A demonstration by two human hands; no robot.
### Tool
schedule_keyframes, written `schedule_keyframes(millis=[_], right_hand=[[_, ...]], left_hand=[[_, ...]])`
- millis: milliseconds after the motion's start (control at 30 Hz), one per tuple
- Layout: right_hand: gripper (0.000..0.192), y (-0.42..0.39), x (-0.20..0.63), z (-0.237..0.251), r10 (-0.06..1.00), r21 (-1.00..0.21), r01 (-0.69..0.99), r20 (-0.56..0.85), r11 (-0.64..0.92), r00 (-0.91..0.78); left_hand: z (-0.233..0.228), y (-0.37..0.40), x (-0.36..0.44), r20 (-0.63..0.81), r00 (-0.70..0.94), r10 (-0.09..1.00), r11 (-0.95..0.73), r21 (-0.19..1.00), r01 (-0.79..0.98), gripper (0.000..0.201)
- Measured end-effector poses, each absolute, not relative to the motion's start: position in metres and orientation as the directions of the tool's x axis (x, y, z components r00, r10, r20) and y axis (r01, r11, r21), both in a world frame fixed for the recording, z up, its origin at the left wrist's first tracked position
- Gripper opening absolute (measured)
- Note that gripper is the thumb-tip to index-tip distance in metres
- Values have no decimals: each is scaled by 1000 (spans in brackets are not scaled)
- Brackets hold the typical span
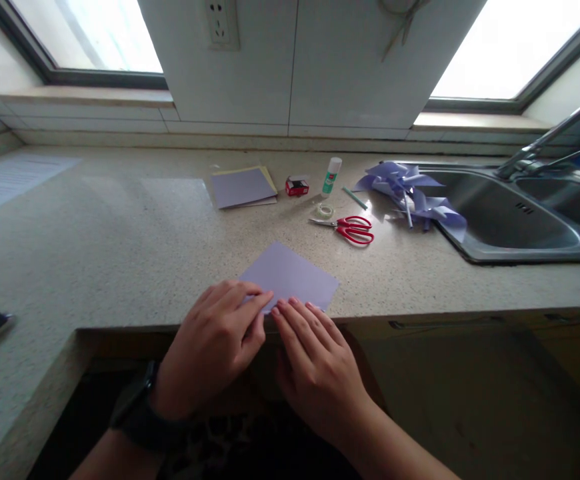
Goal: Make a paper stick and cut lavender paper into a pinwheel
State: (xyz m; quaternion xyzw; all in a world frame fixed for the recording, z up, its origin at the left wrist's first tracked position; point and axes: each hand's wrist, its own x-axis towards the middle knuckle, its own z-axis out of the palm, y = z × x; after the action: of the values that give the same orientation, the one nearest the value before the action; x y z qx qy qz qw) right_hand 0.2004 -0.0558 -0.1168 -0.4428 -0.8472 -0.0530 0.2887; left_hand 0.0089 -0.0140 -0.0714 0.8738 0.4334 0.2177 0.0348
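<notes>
A sheet of light purple paper [290, 272] lies turned at an angle at the counter's front edge. My left hand [223, 330] has its fingers bent and pressed together on the paper's near left edge, with the thumb tucked under the index finger. On the near edge just to the right, the fingers of my right hand [315, 360] are held side by side and press on the paper. The right thumb is mostly hidden below. Both hands cover the near edge, so whether it is folded or rolled there cannot be made out.
Beyond the sheet lie red-handled scissors [353, 229], a tape roll [325, 211], a glue stick [331, 177], a small red box [297, 187], a pale green stick [355, 198] and stacked paper [245, 187]. Purple paper pinwheels [403, 183] rest beside the metal sink [500, 256].
</notes>
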Motion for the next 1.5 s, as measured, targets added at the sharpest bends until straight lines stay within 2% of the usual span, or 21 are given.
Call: schedule_keyframes(millis=[100, 200, 333, 533, 767, 1033, 1233, 1300, 1400, 1500], right_hand=[[45, -53, 201, -110, 724, -151, 787, 523, 598, -450], [44, -51, 199, -104, 738, -152, 795, 504, 588, -449], [45, -48, 196, -99, 772, -164, 816, 466, 555, -432], [47, -39, 199, -98, 790, -177, 815, 422, 552, -444], [62, -29, 201, -101, 814, -159, 821, 326, 549, -481], [83, -15, 198, -92, 847, -168, 835, 211, 523, -488], [101, -4, 197, -81, 858, -166, 842, 119, 513, -499], [103, -3, 197, -79, 857, -164, 841, 101, 515, -505], [103, -2, 199, -78, 854, -171, 837, 83, 520, -514], [98, -1, 202, -81, 842, -170, 825, 87, 539, -533]], left_hand=[[-62, 22, 3, 251, 633, 733, -680, 278, 678, 44], [-61, 66, 1, 104, 759, 642, -763, 188, 619, 47], [-71, 101, 2, -79, 777, 625, -769, 105, 630, 54], [-80, 97, 0, -21, 754, 657, -751, 80, 656, 55], [-82, 99, -1, -7, 752, 659, -748, 92, 657, 53], [-80, 102, -4, -22, 750, 661, -736, 176, 654, 53], [-76, 106, -9, -34, 747, 664, -712, 275, 646, 60], [-70, 104, -12, 34, 731, 682, -716, 240, 656, 61], [-59, 83, -7, 194, 704, 683, -729, 107, 676, 59], [-55, 42, 13, 247, 633, 734, -661, 45, 749, 58]])
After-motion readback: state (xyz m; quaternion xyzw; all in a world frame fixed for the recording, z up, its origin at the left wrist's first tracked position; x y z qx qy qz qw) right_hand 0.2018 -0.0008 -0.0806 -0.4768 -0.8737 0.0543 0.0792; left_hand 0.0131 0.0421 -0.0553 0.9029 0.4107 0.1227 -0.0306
